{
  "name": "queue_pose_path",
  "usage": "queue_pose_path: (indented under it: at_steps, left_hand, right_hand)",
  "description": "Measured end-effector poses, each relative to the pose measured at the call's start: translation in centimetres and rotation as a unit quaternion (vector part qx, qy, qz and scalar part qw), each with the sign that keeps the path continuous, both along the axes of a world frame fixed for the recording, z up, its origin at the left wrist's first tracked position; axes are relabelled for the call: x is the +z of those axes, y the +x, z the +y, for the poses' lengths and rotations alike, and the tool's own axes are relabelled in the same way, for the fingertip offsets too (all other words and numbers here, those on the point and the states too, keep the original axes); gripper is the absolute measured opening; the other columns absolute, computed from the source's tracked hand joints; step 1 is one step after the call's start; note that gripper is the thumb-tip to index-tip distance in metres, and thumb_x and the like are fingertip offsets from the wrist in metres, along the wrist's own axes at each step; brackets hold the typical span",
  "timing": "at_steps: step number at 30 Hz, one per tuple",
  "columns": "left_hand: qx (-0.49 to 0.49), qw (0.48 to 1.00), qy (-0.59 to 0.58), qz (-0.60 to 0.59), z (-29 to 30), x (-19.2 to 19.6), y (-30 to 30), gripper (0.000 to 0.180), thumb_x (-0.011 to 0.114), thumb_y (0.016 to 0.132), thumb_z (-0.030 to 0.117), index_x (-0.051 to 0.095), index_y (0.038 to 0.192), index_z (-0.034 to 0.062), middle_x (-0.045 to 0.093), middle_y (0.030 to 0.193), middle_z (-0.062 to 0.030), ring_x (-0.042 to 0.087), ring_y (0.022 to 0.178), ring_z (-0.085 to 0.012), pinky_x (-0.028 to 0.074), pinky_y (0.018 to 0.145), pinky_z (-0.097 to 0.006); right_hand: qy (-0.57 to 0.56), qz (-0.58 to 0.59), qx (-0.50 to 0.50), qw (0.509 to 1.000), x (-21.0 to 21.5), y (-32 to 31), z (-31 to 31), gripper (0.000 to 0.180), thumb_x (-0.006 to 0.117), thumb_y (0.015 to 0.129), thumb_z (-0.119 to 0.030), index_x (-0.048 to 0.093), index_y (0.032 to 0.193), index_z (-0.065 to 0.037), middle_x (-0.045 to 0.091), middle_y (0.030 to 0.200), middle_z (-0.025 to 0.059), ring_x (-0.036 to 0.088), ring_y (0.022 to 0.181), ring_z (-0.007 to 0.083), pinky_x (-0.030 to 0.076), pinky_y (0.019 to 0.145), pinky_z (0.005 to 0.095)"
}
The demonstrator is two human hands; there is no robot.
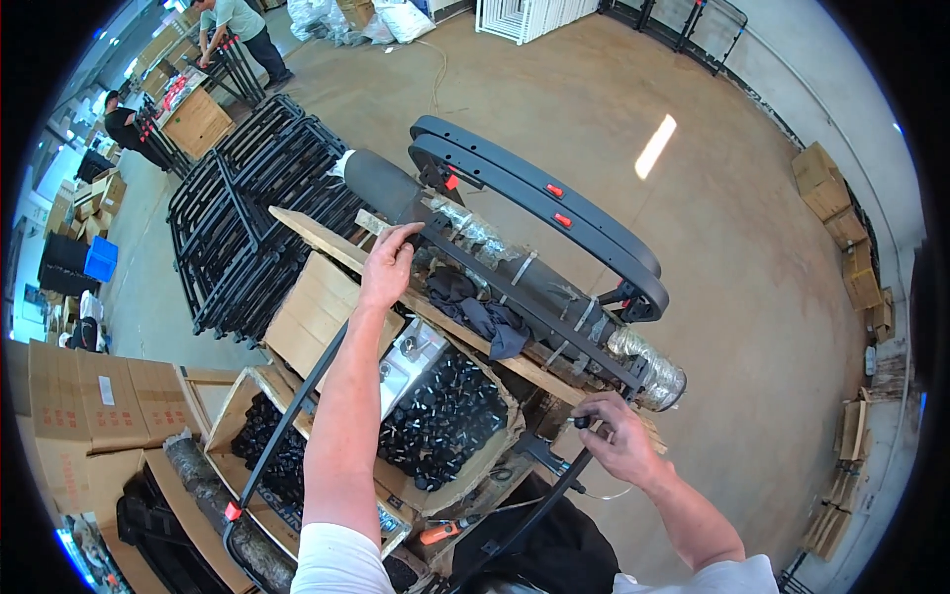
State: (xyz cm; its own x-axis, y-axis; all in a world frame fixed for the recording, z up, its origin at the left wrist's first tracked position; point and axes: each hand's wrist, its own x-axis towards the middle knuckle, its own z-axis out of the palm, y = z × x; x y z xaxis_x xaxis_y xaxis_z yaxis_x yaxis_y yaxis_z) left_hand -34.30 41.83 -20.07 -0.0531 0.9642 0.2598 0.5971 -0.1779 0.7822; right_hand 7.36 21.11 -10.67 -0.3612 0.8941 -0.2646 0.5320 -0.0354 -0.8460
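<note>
My left hand (388, 265) reaches forward and grips the upper end of a black metal frame (539, 307) that lies across a wooden bench board (317, 238). At the frame's lower end my right hand (618, 436) is closed around a small black knob. Two curved black bars (554, 203) with red clips lie on the far side of the frame. Along the bench under the frame runs a black padded roll (381, 178) with foil-wrapped sections. A dark cloth (475, 312) lies bunched on the board between my hands.
Cardboard boxes of small black parts (445, 416) stand below the bench. Beside them an orange-handled tool (437, 533) rests. A large stack of black metal frames (247, 218) stands at the left. Two other people work at the far left. Cardboard boxes line both sides.
</note>
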Motion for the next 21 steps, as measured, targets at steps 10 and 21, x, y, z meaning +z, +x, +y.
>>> queue_pose_path:
  at_steps: [10,21]
  left_hand:
    - [0.029,0.982,-0.021,-0.186,1.5,-2.9,-1.8,0.033,0.056,0.106,0.008,0.063,0.138,0.0064,0.070,0.133,-0.0094,0.063,0.125,-0.0203,0.049,0.106,-0.036]
    - [0.012,0.997,0.024,-0.071,1.0,-1.7,-1.4,0.028,0.066,0.103,0.025,0.072,0.129,0.0160,0.066,0.128,-0.0069,0.065,0.114,-0.0220,0.050,0.102,-0.034]
  right_hand:
    - [0.094,-0.175,-0.127,0.972,0.9,5.4,0.1,0.032,0.071,0.088,-0.001,0.067,0.120,-0.002,0.066,0.114,0.0101,0.067,0.092,0.0196,0.055,0.071,0.0329]
    - [0.143,-0.215,-0.029,0.966,-0.4,5.7,-0.1,0.033,0.071,0.090,0.001,0.066,0.122,-0.002,0.065,0.121,0.0156,0.070,0.103,0.0326,0.060,0.090,0.0414]
